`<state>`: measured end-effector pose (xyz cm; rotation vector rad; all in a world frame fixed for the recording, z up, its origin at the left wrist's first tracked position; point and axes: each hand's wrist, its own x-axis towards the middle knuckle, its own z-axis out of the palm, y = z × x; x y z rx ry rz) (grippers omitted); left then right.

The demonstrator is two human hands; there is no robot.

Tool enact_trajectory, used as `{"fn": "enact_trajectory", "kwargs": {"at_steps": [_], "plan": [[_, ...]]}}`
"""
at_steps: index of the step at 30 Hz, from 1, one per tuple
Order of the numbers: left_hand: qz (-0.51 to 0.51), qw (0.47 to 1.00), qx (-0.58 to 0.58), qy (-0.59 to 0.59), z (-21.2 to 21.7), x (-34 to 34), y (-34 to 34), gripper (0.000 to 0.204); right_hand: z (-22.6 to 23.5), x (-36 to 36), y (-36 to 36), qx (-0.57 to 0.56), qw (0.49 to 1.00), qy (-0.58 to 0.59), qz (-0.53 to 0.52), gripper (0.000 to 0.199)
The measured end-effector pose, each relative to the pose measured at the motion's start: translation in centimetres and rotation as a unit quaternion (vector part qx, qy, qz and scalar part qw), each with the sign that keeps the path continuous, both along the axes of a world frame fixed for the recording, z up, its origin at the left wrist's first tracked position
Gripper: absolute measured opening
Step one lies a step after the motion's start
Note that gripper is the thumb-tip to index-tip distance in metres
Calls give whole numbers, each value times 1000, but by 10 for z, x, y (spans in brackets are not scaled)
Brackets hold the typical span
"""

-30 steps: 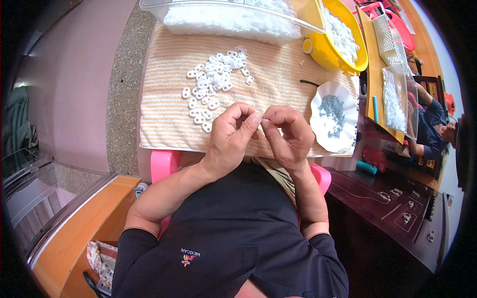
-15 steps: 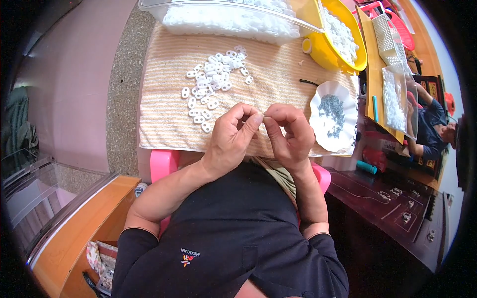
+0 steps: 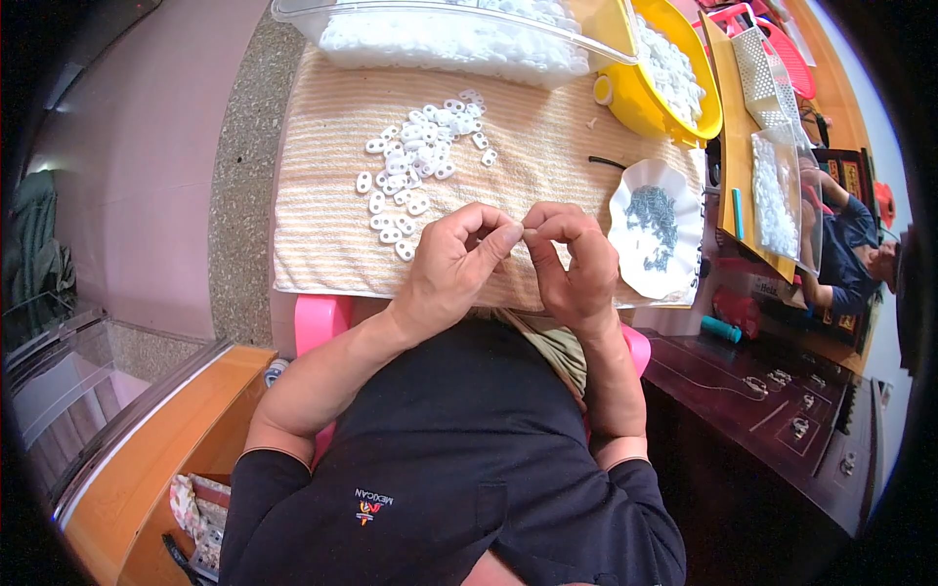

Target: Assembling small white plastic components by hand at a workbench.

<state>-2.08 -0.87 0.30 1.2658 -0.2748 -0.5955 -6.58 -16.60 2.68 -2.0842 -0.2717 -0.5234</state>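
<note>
My left hand and my right hand meet fingertip to fingertip over the near part of a striped towel. Both pinch with thumb and forefinger; whatever they hold is too small and covered to make out. Left of and beyond my left hand lies a loose pile of small white oval pieces, each with two holes. Close by my right hand is a white dish with a wavy rim, holding many tiny dark pieces.
A clear bin full of white pieces stands at the towel's far edge. Beside it is a yellow tub with more white pieces. A short black strip lies near the dish. Pink chair parts flank my forearms.
My pinched fingertips have shifted very slightly to the right, and the right fingers have curled a little more. The pieces, dish and containers have stayed put.
</note>
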Motion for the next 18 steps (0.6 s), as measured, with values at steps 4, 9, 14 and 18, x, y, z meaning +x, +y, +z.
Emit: {"fn": "enact_trajectory", "kwargs": {"at_steps": [4, 9, 14, 18], "plan": [[-45, 998, -19, 38, 2, 4, 0, 21, 0, -3, -10, 32, 998, 53, 32, 20], [-72, 992, -59, 90, 0, 4, 1, 18, 2, -3, -14, 47, 995, 65, 54, 21], [-71, 993, -55, 81, 6, 5, 3, 18, 2, -4, -16, 44, 994, 69, 66, 21], [-75, 994, -47, 64, 8, 5, 5, 16, 6, -6, -15, 59, 992, 87, 64, 21]]}}
